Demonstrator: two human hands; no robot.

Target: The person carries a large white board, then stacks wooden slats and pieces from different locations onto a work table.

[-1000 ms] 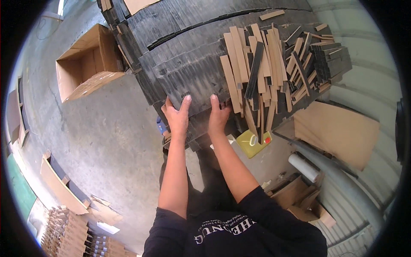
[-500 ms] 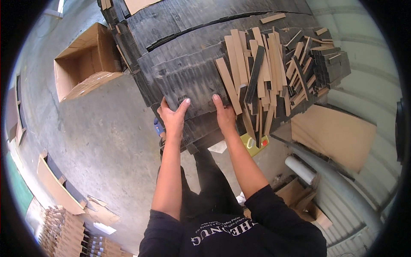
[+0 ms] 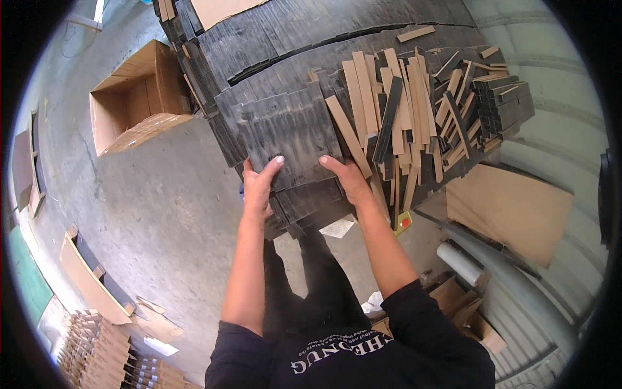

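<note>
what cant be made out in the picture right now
All in the head view:
Most fingers of the left hand and right hand: hidden by the dark strips and the hands themselves.
Part of the yellow thing: behind the right forearm and light strips.
Cardboard sheet: cut off by the top edge.
Dark object at far right: dim, cut off by the rim.

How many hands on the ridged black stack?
2. Left hand at its near left corner, right hand at its right side, both thumbs on top of the black stack. Some fingers are hidden; no other hand shows.
</note>
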